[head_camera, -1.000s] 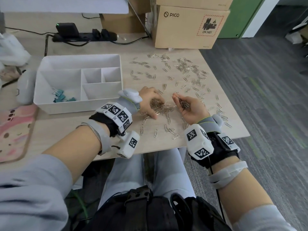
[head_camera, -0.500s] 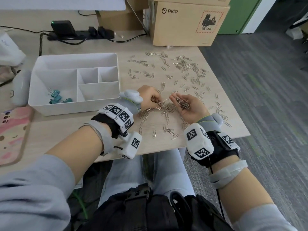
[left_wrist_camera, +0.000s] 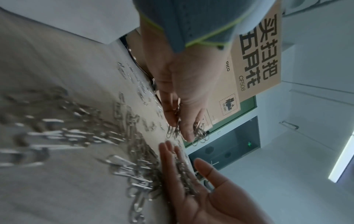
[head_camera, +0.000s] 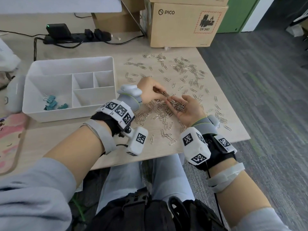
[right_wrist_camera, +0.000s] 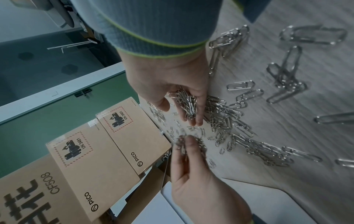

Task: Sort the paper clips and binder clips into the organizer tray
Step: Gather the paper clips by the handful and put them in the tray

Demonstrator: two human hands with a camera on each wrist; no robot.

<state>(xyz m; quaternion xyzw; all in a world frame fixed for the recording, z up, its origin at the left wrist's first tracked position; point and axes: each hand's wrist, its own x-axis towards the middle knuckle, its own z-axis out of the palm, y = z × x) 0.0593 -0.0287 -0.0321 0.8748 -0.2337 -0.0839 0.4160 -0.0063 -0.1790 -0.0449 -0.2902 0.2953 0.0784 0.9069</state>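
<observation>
— Two hands over the worktop (head_camera: 216, 114): how were they posed?
— Right hand (head_camera: 186, 109) lay palm up, fingers relaxed, cupping a heap of paper clips (head_camera: 177, 105). Left hand (head_camera: 150, 91) pinched a small bunch of clips just above it.
— Counts?
— Loose clips too many to count, scattered beyond and beneath the hands. Binder clips (head_camera: 53, 102): several, teal, exact number unclear.
— Containers?
— One organizer tray (head_camera: 66, 64), five compartments; binder clips in the left one.

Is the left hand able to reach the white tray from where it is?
Probably yes. The left hand is pinching paper clips just right of the white tray, and nothing stands between them.
</observation>
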